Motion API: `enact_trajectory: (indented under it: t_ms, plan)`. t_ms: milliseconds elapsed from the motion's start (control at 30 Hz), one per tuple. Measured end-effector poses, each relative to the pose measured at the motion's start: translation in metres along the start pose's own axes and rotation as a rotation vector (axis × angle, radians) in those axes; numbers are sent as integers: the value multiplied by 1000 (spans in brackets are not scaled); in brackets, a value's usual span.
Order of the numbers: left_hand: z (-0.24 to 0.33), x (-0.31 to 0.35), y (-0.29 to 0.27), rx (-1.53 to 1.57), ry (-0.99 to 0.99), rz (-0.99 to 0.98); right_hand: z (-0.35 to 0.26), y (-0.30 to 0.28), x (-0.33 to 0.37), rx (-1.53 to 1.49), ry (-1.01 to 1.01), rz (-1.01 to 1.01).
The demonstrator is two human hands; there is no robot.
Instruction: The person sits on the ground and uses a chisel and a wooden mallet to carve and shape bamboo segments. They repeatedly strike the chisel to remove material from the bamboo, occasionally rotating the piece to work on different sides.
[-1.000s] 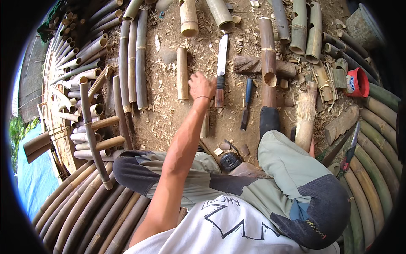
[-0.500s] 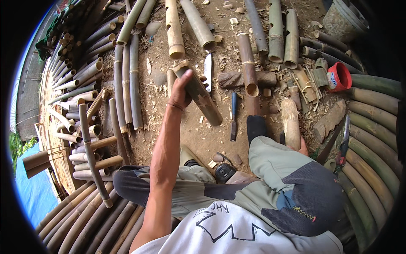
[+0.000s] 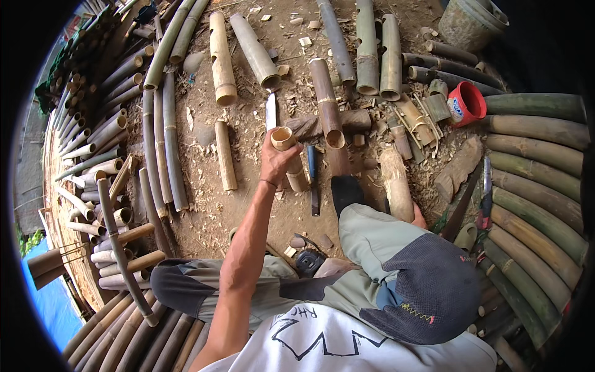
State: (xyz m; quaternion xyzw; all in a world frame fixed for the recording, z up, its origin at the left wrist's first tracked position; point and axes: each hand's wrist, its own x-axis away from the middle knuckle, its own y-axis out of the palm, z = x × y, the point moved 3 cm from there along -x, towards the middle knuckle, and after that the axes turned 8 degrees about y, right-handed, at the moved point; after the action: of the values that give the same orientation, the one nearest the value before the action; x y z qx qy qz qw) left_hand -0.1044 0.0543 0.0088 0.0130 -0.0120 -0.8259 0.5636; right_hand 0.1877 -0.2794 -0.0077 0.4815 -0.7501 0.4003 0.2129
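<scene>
My left hand [image 3: 276,162] is wrapped round a short bamboo section [image 3: 284,140], tilted so its hollow rim faces up. Beside it, a chisel with a blue handle [image 3: 313,170] lies on the ground. A long pale blade [image 3: 271,113] lies just beyond the hand, its near end hidden. At my right knee, a pale, rough wooden club [image 3: 394,180] has my right hand [image 3: 419,217] closed at its lower end; the leg hides most of that hand. A brown bamboo tube [image 3: 323,93] rests across a dark log [image 3: 356,119] ahead.
Notched bamboo tubes [image 3: 367,56] lie at the far side. A red tub [image 3: 466,104] and a grey bucket [image 3: 473,25] stand at the right. Bamboo poles [image 3: 536,133] line the right, with a saw [image 3: 462,201] near them. More bamboo is stacked [image 3: 105,133] at left; a tape measure [image 3: 308,263] lies between my legs.
My left hand has turned the bamboo section from slanting sideways to nearly end-on, hollow end up. The whole view has shifted, so the ground items appear further left. My right hand stays by the club.
</scene>
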Motion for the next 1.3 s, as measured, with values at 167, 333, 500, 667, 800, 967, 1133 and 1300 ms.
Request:
enact_trajectory:
  t_ms: [167,333,500,667,800,967,1133,1300]
  plan:
    - [84,-19,37,36,58,-47,-18,-8,17,-41,12,6]
    - [112,-44,93,-21,163,-172,-76,-24,45,-70,-238,62]
    - [83,-58,122,0,201,-188,-128,-36,63,-145,-426,63]
    - [71,-50,127,-81,239,-216,-159,-42,78,-136,-598,93]
    - [58,-37,123,12,204,-254,-186,-35,81,-94,-850,180]
    - [36,-40,121,102,342,-309,-221,-10,69,299,-978,332]
    - [50,-46,112,-225,342,-534,-239,-5,65,247,-866,249]
    - [51,-55,99,-606,940,-566,-231,5,64,293,-1137,370]
